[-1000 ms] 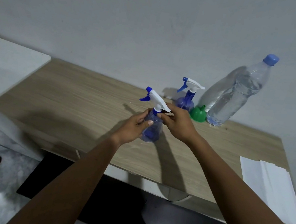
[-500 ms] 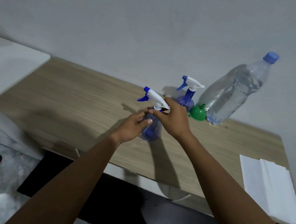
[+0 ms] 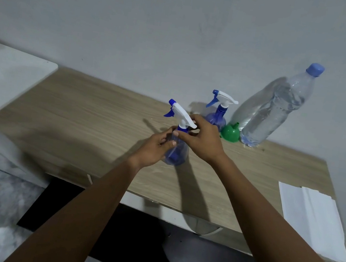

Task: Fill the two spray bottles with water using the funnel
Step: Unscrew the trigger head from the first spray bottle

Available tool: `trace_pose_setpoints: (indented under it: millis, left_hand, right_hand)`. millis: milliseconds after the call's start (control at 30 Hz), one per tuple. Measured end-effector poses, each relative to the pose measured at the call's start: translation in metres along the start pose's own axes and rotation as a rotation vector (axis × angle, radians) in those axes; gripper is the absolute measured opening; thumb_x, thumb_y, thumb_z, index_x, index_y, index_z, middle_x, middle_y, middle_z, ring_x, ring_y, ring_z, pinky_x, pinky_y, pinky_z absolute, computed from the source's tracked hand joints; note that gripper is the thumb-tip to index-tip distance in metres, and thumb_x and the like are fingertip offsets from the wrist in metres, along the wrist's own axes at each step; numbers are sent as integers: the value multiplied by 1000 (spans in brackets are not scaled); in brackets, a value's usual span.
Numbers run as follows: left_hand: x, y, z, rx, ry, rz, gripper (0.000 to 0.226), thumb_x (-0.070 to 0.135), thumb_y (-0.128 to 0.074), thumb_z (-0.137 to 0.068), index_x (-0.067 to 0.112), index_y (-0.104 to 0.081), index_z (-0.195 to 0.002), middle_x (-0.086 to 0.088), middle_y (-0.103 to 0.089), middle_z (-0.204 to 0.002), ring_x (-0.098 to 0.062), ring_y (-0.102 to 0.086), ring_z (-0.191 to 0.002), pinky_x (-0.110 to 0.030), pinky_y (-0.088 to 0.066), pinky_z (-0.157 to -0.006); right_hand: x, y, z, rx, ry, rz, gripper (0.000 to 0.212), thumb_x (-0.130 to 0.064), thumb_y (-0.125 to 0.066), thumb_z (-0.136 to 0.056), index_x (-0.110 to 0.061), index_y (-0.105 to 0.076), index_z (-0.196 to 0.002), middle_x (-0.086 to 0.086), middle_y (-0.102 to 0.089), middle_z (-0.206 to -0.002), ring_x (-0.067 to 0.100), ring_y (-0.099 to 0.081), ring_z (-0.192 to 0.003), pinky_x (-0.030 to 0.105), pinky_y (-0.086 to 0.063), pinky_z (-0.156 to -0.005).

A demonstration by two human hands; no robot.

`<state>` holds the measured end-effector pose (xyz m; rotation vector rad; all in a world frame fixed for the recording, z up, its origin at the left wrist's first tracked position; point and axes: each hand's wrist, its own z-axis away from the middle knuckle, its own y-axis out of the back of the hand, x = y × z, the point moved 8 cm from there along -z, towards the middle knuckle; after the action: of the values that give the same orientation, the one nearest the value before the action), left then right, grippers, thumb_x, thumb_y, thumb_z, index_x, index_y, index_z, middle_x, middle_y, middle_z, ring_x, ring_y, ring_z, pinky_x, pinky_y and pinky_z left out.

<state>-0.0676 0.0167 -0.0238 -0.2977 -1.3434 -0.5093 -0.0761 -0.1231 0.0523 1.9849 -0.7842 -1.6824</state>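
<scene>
Where the two hands meet over the middle of the wooden table [image 3: 81,118], the near spray bottle [image 3: 176,154] stands upright between them, its base on the tabletop.

Left hand [image 3: 154,148]: fingers curled round the left side of the bottle's body, thumb up toward the shoulder.

Right hand [image 3: 201,141]: fingers bent and closed at the bottle's neck, just under the trigger head [image 3: 181,114]. Its back hides the grip, so it seems to pinch the collar rather than the head itself.

Near spray bottle: translucent blue body, white trigger head with a blue nozzle and lever, nozzle pointing left and away. Head seated on the neck. Contents cannot be judged through the fingers.

Far spray bottle [image 3: 216,119]: same make, upright by the wall, behind the right hand, untouched.

Funnel [image 3: 230,133]: green, mouth down and spout up, just beside the far spray bottle and touching or nearly touching the water bottle [image 3: 276,109].

Water bottle: large, clear, blue cap on, holding water.

White paper sheets [image 3: 314,219]: flat at the table's right end, well apart from the hands.
</scene>
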Motion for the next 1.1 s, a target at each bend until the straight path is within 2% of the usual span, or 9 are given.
trace_pose_setpoints:
  millis: [100,200,300,367,500,600,800,933,1100]
  left_hand:
    - [3,-1,2,-1,-5,6,53,21,-53,-104,34,-37,-154,9,-60,-141,-6,-55,-130,-47,-48,-108]
    - [9,-3,4,-3,-32,5,51,15,-50,-105,28,-36,-152,15,-58,-137,14,-58,-114,-36,-47,-108]
    - [13,-5,5,-16,-61,-36,47,10,-47,-106,32,-36,-146,22,-56,-127,26,-57,-102,-15,-51,-94]
    - [16,-4,5,-21,-91,-88,45,8,-47,-105,32,-36,-142,21,-55,-129,23,-55,-109,-7,-47,-91]
    - [16,0,5,-8,-98,-166,47,21,-54,-104,35,-40,-146,12,-54,-143,-2,-50,-133,-31,-41,-115]
    - [12,6,6,-9,-65,-243,51,40,-58,-97,45,-42,-146,11,-53,-147,-12,-48,-137,-48,-39,-117]
    - [17,15,9,-8,-53,-235,59,49,-64,-86,48,-46,-143,15,-54,-146,-11,-49,-138,-47,-40,-116]
    - [23,16,5,53,-48,-219,74,28,-75,-89,32,-39,-153,15,-45,-151,-9,-40,-137,-32,-37,-116]
    - [24,13,-2,119,-125,-280,60,20,-79,-86,21,-57,-141,5,-65,-135,-12,-58,-127,-33,-47,-109]
  right_hand:
    - [1,0,-1,39,-19,12,32,-33,-83,-81,-20,-67,-104,-11,-70,-89,5,-67,-80,22,-54,-72]
    - [4,-2,2,10,-40,-96,28,-20,-81,-84,-16,-71,-110,-6,-72,-94,1,-67,-83,9,-48,-70]
    - [11,-4,3,-15,-94,-169,28,-19,-80,-86,-17,-74,-113,-7,-75,-97,1,-68,-84,15,-50,-73]
    - [11,-5,3,-22,-104,-178,26,-17,-79,-86,-15,-75,-112,-6,-76,-99,0,-70,-86,17,-52,-77]
    - [-1,9,1,43,-104,-317,21,-10,-77,-88,-11,-74,-108,-5,-76,-97,-4,-70,-82,16,-53,-77]
    - [-17,30,-4,96,-75,-399,19,-10,-77,-88,-7,-75,-107,-4,-75,-88,1,-70,-80,19,-55,-73]
    - [-55,82,-13,219,-18,-547,17,-11,-81,-85,-14,-75,-101,11,-76,-93,22,-74,-77,31,-58,-67]
    - [-53,110,-21,341,-11,-534,22,-20,-85,-81,-21,-77,-102,-2,-78,-89,15,-72,-69,28,-56,-64]
    - [1,95,-20,364,-127,-353,32,-26,-89,-75,-20,-79,-105,4,-79,-88,9,-65,-69,36,-60,-77]
